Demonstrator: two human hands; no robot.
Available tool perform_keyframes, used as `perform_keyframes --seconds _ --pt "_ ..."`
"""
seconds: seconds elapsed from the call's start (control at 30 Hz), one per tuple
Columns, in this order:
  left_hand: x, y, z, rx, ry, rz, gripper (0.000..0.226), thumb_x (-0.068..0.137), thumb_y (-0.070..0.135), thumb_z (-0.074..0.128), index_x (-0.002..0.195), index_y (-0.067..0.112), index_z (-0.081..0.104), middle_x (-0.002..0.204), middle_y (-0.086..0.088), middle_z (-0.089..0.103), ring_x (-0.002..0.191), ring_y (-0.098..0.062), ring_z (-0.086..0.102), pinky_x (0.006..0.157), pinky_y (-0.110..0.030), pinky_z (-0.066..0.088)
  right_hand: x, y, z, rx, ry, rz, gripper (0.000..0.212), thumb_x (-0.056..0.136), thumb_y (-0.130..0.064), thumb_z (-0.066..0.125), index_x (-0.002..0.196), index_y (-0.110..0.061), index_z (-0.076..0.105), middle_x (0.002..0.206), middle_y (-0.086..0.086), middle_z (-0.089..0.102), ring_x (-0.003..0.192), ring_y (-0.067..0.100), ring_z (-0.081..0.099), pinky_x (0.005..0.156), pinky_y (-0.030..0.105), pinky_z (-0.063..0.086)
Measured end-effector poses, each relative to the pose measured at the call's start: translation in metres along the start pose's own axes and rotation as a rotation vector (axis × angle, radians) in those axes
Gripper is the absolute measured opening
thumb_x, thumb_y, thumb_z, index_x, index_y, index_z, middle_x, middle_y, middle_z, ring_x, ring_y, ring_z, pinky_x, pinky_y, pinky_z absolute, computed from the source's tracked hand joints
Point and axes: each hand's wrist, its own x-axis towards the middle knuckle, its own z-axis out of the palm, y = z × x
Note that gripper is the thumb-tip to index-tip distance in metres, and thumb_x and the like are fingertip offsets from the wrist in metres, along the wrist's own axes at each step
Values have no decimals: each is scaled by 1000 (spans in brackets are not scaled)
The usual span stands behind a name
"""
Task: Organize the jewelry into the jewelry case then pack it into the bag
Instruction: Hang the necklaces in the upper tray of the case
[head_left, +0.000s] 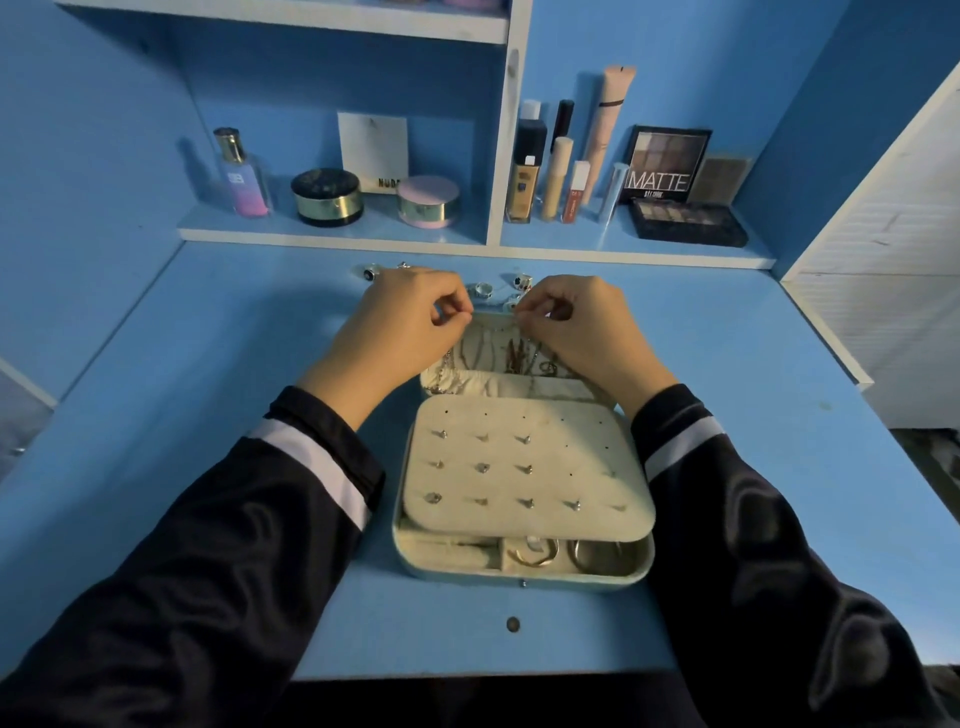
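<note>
A smooth blue-painted worktop (182, 415) fills the view. Along its back edge sits a blue shelf unit with white-edged boards (332, 235), split by a white upright divider (503, 156). Blue walls (78, 156) close both sides. A white ribbed panel (893, 270) stands beyond the right edge. The light is dim and cool.

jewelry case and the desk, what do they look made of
Jewelry case: pale shell, matte cream lining, possibly faux leather and velvety fabric; its earring panel looks padded, punched with holes. Desk: flat blue painted or laminated board, likely wood-based, with faint sheen.
</note>
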Motion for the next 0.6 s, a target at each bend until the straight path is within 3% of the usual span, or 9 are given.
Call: perform_keyframes --seconds 0.3,0.6 --pt "2 -3 3 27 -8 21 5 83 7 70 82 11 73 76 6 59 61 0 51 63 -12 42 0 2 0 0 11 9 9 85 -10 67 87 -16 73 70 -12 60 57 -3 47 57 4 36" --pt "3 -4 1 74 -53 75 8 83 9 71 85 15 76 77 5 59 63 -6 52 70 -33 53 -2 2 -1 2 -47 -5 8 86 -10 67 87 -15 73 71 -2 64 56 -1 46 56 5 37"
